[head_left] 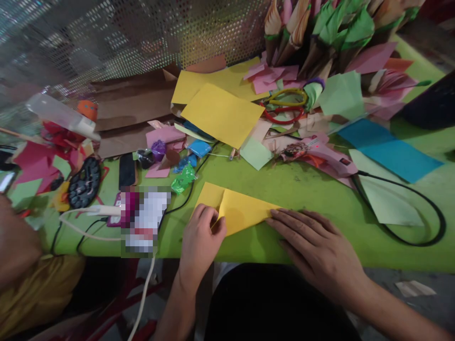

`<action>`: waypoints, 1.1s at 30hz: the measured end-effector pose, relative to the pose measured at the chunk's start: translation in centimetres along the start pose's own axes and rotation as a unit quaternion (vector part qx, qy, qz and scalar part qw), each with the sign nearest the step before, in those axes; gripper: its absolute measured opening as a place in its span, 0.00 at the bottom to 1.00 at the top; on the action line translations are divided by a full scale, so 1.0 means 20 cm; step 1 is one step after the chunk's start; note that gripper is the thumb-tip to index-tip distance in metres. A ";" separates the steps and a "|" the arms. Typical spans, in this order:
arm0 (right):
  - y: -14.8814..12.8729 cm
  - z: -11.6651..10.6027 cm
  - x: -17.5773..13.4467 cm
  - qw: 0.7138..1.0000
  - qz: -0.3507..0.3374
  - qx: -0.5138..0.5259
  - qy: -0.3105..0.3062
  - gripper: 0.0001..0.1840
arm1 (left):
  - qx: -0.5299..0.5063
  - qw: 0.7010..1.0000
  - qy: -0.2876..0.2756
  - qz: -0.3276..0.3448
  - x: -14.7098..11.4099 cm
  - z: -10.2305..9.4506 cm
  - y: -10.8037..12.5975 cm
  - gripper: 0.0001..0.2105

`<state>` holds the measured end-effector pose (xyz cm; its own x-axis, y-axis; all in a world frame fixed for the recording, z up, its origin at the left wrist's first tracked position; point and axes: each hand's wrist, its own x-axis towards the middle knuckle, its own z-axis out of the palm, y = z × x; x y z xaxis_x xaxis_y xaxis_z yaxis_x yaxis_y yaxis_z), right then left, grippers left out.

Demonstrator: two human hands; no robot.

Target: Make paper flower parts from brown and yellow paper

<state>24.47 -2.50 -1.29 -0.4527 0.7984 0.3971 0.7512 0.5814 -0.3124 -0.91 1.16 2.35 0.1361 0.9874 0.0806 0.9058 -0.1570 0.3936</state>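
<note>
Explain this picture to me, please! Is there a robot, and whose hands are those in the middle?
There's no robot here, just a person. The camera sits on that person's head, looking down, so you see what's in front of them. The left hand curls its fingers against a folded yellow paper, perhaps pinching it. The right hand lies flat, fingertips on the paper's pointed end. Both are over a green table. Farther back lie yellow sheets, a blue sheet and a pink tool with a cord.
</note>
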 end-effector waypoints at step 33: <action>-0.06 0.01 0.03 0.996 0.025 -0.077 -0.041 0.20 | 0.127 0.963 -0.001 0.239 -0.23 0.08 0.16 0.22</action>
<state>23.15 -2.63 -0.83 -0.4460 0.8396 0.3100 0.8359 0.5145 -0.1911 1.94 -3.86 1.76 0.5619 0.8039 0.1950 0.8085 -0.5836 0.0758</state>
